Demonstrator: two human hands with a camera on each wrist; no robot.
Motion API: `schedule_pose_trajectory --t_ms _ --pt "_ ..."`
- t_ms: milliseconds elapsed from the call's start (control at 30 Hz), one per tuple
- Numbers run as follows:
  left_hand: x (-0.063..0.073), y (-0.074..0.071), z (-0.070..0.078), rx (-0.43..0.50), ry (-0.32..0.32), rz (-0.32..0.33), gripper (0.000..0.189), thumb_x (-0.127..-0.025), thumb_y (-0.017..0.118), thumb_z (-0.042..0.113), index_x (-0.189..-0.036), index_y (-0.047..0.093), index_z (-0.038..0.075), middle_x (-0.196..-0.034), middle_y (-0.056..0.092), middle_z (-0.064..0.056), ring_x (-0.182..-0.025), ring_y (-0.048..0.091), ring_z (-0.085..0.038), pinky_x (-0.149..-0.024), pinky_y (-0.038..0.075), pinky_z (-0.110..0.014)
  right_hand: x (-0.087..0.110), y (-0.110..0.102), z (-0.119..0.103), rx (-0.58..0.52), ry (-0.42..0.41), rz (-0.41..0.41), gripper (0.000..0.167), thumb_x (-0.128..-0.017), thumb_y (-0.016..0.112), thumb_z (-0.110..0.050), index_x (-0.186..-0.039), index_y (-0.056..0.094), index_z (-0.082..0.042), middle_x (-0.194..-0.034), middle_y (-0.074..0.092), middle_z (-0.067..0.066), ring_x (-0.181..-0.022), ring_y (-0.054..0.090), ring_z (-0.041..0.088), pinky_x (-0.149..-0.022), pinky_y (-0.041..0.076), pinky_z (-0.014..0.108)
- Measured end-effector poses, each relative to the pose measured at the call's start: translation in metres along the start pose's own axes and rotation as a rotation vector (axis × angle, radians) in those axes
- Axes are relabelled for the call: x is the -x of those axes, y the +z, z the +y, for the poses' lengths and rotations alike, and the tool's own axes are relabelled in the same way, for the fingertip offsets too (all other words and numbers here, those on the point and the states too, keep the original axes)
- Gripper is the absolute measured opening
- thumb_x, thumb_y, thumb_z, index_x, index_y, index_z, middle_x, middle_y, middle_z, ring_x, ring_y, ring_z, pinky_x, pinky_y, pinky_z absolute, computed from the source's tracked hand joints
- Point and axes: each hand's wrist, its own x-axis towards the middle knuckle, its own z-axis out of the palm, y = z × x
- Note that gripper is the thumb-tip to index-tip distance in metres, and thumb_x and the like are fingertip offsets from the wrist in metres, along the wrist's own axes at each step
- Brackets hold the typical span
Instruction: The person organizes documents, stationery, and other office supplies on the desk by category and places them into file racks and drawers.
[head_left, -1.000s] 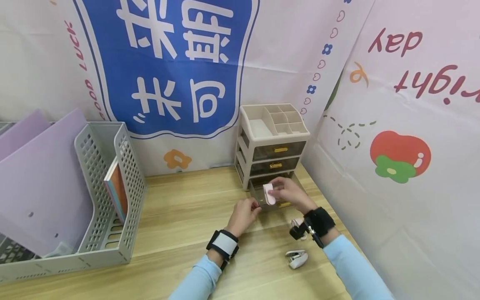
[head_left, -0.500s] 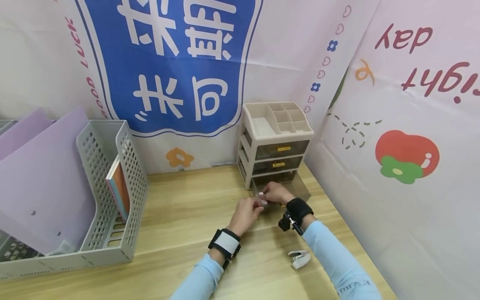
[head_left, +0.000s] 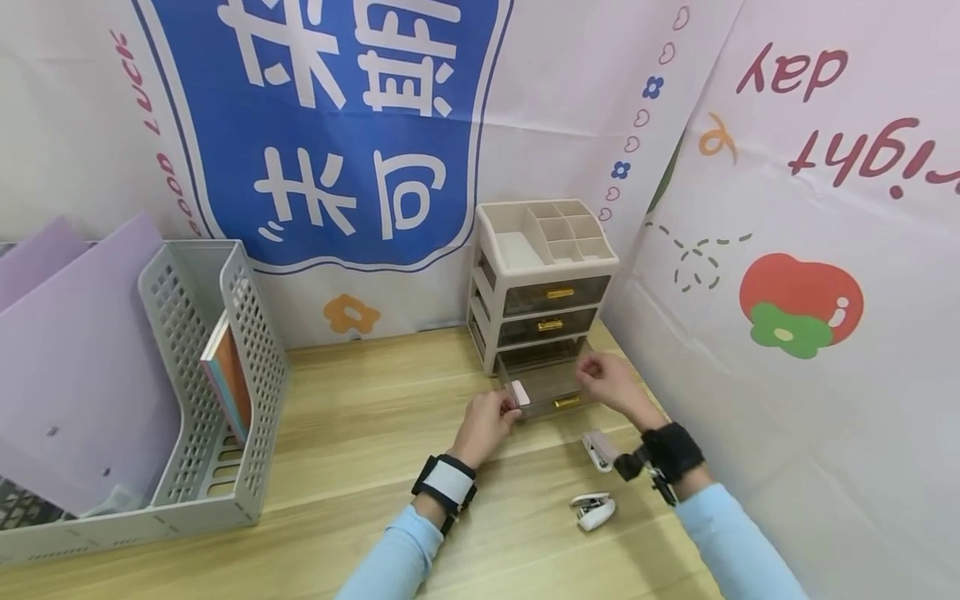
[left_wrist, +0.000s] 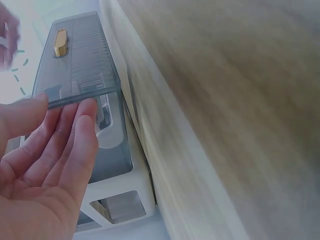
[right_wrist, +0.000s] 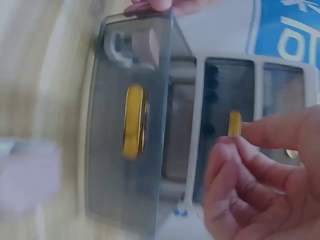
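Note:
My left hand (head_left: 483, 427) pinches the left front corner of the pulled-out bottom drawer (head_left: 551, 379), thumb on one side of its wall and fingers on the other in the left wrist view. Inside that drawer, at its left end, lies a small pale pink stapler (head_left: 521, 392), also visible through the smoky front in the right wrist view. My right hand (head_left: 611, 383) hovers by the drawer's right side, fingers loosely bent and holding nothing. Below it on the table are a pink stapler (head_left: 597, 451) and a white stapler (head_left: 593, 511).
The drawer belongs to a cream desk organizer (head_left: 546, 267) with gold handles and a compartment top, beside the right wall hanging. A grey perforated file rack (head_left: 247, 500) with purple folders (head_left: 97, 358) and thin books (head_left: 227, 379) stands on the left of the wooden table (head_left: 360, 433).
My right hand has set the pale pink stapler down in the drawer's left end, let go of it and moved off to the right. The left hand has stayed at the drawer corner.

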Motion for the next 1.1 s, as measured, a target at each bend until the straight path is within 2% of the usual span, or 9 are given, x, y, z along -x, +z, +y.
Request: schedule_pose_trajectory --t_ms 100,200,267,333,433,700,867,967,1100 --pt "0.000 -0.001 0.000 -0.004 -0.005 -0.001 0.009 -0.088 0.075 0.013 -0.082 0.070 0.008 -0.080 0.073 -0.002 -0.069 0.061 -0.009 -0.062 0.049 -0.021 0.027 -0.010 0.013 0.032 0.060 -0.105 0.011 -0.090 0.066 -0.010 -0.093 0.065 0.001 -0.077 0.066 0.010 -0.067 0.058 0.016 -0.061 0.047 0.029" --pt "-0.001 -0.001 0.000 0.009 -0.007 -0.001 0.008 -0.089 0.075 0.013 -0.083 0.071 0.008 -0.081 0.073 -0.003 -0.070 0.062 -0.010 -0.062 0.050 -0.021 0.048 -0.006 0.030 0.019 0.135 -0.259 0.022 -0.090 0.071 -0.015 -0.102 0.064 0.001 -0.080 0.065 0.008 -0.070 0.059 0.015 -0.062 0.047 0.028" --pt "-0.001 -0.001 -0.001 0.009 -0.001 0.001 0.008 -0.088 0.075 0.012 -0.083 0.071 0.007 -0.081 0.074 -0.003 -0.069 0.063 -0.010 -0.062 0.051 -0.021 0.056 0.002 0.041 -0.030 0.190 -0.341 0.030 -0.090 0.072 -0.018 -0.110 0.062 0.001 -0.084 0.065 0.008 -0.074 0.060 0.015 -0.064 0.048 0.028" --pt "0.000 -0.001 -0.002 0.008 -0.004 0.000 0.008 -0.088 0.075 0.012 -0.083 0.071 0.007 -0.081 0.074 -0.003 -0.069 0.063 -0.010 -0.062 0.051 -0.020 0.060 0.011 0.050 -0.120 0.235 -0.382 0.034 -0.090 0.072 -0.015 -0.116 0.059 0.003 -0.086 0.064 0.010 -0.076 0.061 0.016 -0.065 0.050 0.029" --pt "0.000 0.000 -0.002 0.009 -0.009 -0.009 0.008 -0.089 0.075 0.014 -0.084 0.071 0.008 -0.082 0.074 -0.003 -0.069 0.063 -0.010 -0.062 0.051 -0.020 0.063 0.020 0.058 -0.222 0.279 -0.390 0.039 -0.091 0.071 -0.012 -0.122 0.056 0.005 -0.089 0.062 0.012 -0.077 0.061 0.017 -0.065 0.052 0.029" --pt "0.002 0.000 -0.004 0.006 -0.014 0.002 0.008 -0.088 0.075 0.012 -0.083 0.071 0.008 -0.081 0.073 -0.003 -0.070 0.064 -0.011 -0.063 0.051 -0.021 0.067 0.028 0.055 -0.357 0.275 -0.397 0.043 -0.089 0.072 -0.008 -0.123 0.049 0.003 -0.085 0.065 0.010 -0.075 0.062 0.015 -0.063 0.050 0.026" --pt "0.004 0.001 -0.006 0.010 -0.022 -0.008 0.008 -0.088 0.075 0.013 -0.083 0.071 0.008 -0.081 0.073 -0.003 -0.070 0.064 -0.010 -0.063 0.051 -0.020 0.071 0.032 0.044 -0.361 0.267 -0.380 0.045 -0.085 0.076 -0.006 -0.119 0.046 -0.003 -0.082 0.066 0.010 -0.071 0.062 0.015 -0.063 0.051 0.028" --pt "0.005 0.000 -0.006 0.018 -0.018 -0.013 0.008 -0.088 0.075 0.012 -0.083 0.071 0.008 -0.081 0.073 -0.003 -0.070 0.064 -0.010 -0.063 0.051 -0.020 0.065 0.026 0.034 -0.359 0.239 -0.339 0.048 -0.085 0.075 -0.007 -0.124 0.046 -0.001 -0.088 0.068 0.015 -0.075 0.065 0.018 -0.069 0.054 0.032" --pt "0.002 -0.001 -0.005 0.032 0.005 -0.005 0.008 -0.088 0.075 0.012 -0.083 0.070 0.008 -0.080 0.073 -0.003 -0.069 0.064 -0.010 -0.063 0.052 -0.020 0.043 0.009 0.012 -0.406 0.190 -0.279 0.054 -0.090 0.071 -0.012 -0.133 0.042 0.002 -0.101 0.069 0.022 -0.085 0.068 0.023 -0.084 0.057 0.043"
